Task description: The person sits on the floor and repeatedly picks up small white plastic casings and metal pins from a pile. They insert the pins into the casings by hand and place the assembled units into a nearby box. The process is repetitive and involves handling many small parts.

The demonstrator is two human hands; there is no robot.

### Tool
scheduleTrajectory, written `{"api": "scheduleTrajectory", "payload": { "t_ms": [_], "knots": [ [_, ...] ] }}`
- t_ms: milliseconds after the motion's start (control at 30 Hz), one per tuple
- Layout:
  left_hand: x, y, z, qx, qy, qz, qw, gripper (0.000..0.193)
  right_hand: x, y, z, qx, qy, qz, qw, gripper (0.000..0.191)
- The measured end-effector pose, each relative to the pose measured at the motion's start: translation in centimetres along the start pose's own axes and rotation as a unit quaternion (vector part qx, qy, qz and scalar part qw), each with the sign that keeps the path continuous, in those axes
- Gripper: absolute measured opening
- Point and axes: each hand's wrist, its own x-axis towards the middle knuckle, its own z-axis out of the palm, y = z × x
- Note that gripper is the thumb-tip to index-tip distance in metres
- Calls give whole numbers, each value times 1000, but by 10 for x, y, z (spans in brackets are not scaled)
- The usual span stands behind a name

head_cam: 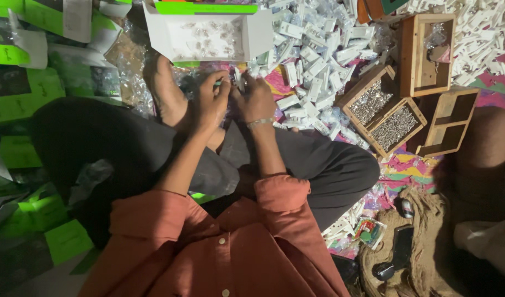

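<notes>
I see my left hand [211,99] and right hand [256,99] pinching a small white plastic strip [239,78]. Its long axis runs twelve to six. White plastic pieces [313,60] lie heaped at two o'clock.

The person sat cross-legged, both forearms bare and extended forward to the upper centre of the frame. The left hand [213,99] and the right hand [256,99] were held close together, fingers curled inward, fingertips nearly meeting. Both sleeves were pushed up toward the elbows. Whether either hand pinched anything could not be confirmed.
</notes>
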Motion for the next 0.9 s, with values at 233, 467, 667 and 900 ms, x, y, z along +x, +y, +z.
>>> {"api": "scheduleTrajectory", "payload": {
  "t_ms": [233,467,667,900],
  "knots": [
    [1,0,-1,-23,18,-30,999,27,2,19,4,102,-17,36,994,32],
    [0,-2,-2,-46,-2,-32,998,31,0,38,-20,147,155,-136,967,35],
    [2,-10,-3,-58,-13,-57,997,30,-4,59,-65,285,-134,99,944,19],
    [4,-19,-6,-34,-34,28,998,31,15,113,-186,302,1,122,945,24]
  ]
}}
